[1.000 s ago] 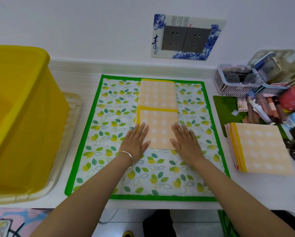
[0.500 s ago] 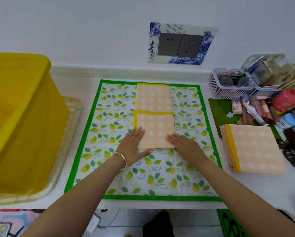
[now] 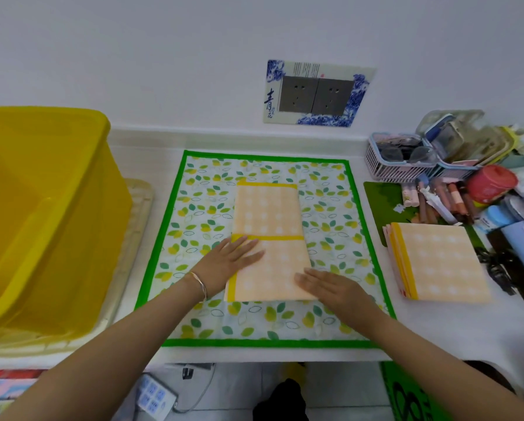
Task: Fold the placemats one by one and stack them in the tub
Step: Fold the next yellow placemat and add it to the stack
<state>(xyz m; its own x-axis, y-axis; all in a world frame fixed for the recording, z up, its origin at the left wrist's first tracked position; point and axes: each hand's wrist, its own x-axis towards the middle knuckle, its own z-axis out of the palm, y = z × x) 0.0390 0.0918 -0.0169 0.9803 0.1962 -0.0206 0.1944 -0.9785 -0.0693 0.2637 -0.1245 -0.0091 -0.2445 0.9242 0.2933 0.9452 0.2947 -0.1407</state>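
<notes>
An orange checked placemat point(image 3: 269, 235) with yellow trim lies folded into a long strip on a leaf-patterned mat point(image 3: 330, 214) with a green border. Its near half is doubled over, the yellow edge crossing the middle. My left hand point(image 3: 233, 259) lies flat on the left side of the near half, fingers straight. My right hand point(image 3: 330, 287) presses flat on the near right corner. A stack of folded orange placemats point(image 3: 440, 262) sits to the right. The yellow tub point(image 3: 41, 208) stands at the left.
The tub stands on a clear plastic lid point(image 3: 133, 238). At the back right are a pink basket point(image 3: 400, 159), containers, tubes and a red jar point(image 3: 488, 183). A wall socket plate point(image 3: 315, 92) is above. The table's front edge runs below the mat; a power strip point(image 3: 155, 396) lies on the floor.
The placemat has slid toward me on the leaf mat. My left hand moved further onto the near half; my right hand shifted to the near right corner. The camera tilted down.
</notes>
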